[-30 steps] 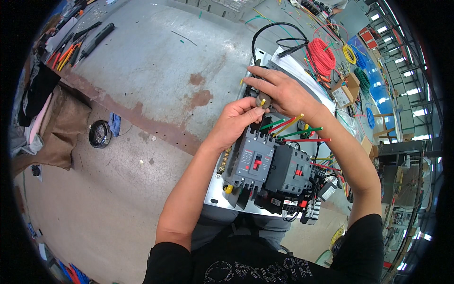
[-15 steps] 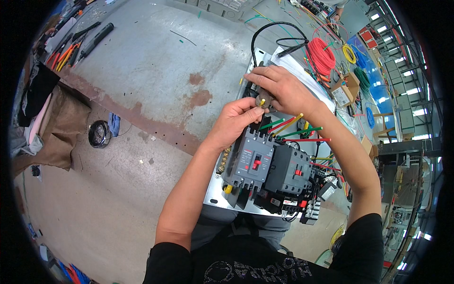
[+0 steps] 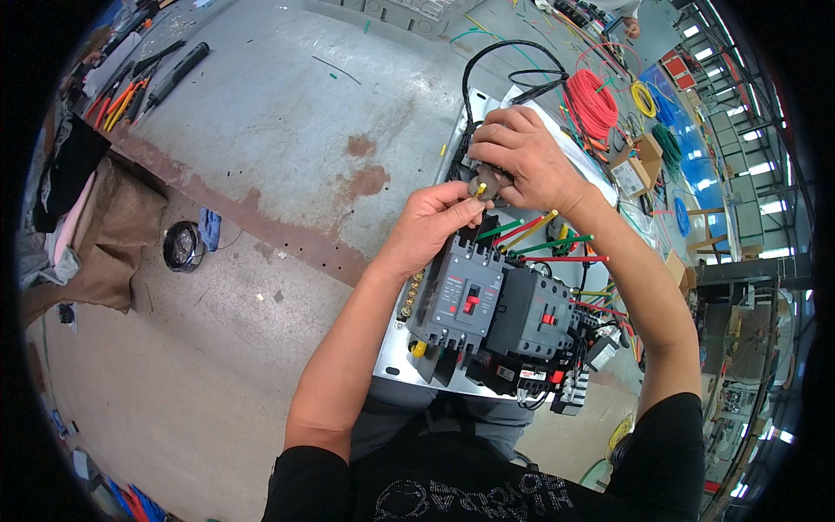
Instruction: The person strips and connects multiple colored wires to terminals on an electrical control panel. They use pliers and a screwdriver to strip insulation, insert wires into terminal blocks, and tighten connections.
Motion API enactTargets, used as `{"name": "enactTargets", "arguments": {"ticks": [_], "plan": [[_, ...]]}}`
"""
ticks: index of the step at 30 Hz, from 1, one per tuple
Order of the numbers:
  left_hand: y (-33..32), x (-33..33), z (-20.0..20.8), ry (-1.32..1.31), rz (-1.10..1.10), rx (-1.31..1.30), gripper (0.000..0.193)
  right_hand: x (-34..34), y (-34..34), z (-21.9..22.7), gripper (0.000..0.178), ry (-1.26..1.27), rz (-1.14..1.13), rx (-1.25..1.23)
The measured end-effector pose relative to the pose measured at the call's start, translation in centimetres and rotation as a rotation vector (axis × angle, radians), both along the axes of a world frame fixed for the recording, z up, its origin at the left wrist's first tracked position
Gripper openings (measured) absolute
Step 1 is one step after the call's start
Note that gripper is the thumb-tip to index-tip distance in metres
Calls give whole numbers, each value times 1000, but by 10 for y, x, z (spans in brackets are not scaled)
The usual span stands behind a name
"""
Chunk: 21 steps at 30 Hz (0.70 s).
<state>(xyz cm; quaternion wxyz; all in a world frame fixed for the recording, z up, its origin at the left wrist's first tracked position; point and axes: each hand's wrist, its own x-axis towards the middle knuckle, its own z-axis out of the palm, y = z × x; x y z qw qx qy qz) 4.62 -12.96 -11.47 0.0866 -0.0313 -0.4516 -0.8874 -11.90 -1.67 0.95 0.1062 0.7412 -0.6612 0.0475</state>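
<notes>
My left hand (image 3: 437,224) is closed in a pinch on a yellow wire (image 3: 482,188), just beyond the grey circuit breaker (image 3: 470,291). Right at the wire's tip, a worn grey-brown metal tool head, like that of pliers (image 3: 488,180), sits in my right hand (image 3: 524,163). The right fingers curl round this tool, so most of it is hidden. Below the hands, the breaker with a red switch lies on a metal mounting plate (image 3: 403,368). Beside it stands a dark grey contactor-like block (image 3: 528,311). Green, red and yellow wires (image 3: 557,245) stick out between the parts and my right forearm.
A grey table with rust stains (image 3: 270,113) stretches ahead. Screwdrivers and pliers (image 3: 122,106) lie at its far left. A thick black cable (image 3: 513,43) loops beyond my hands. At right are a red wire coil (image 3: 591,104) and a cardboard box (image 3: 637,165); another person's hand (image 3: 632,29) shows behind.
My right hand's fingers have drawn in to the right and curled more tightly round the tool. My left hand stays almost still. The other person's hand at the far right has moved.
</notes>
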Motion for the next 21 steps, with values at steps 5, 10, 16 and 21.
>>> {"name": "enactTargets", "arguments": {"ticks": [5,10,16,21], "plan": [[1,1,1,-11,8,-4,20,-5,-1,-8,26,-128,13,27],[1,1,3,-14,20,-24,22,-5,1,-8,23,-168,-21,61],[1,1,-1,-2,77,-34,22,9,6,7,30,-66,-109,97],[3,-2,-7,9,129,-34,19,28,25,29,42,-30,-253,244]]}}
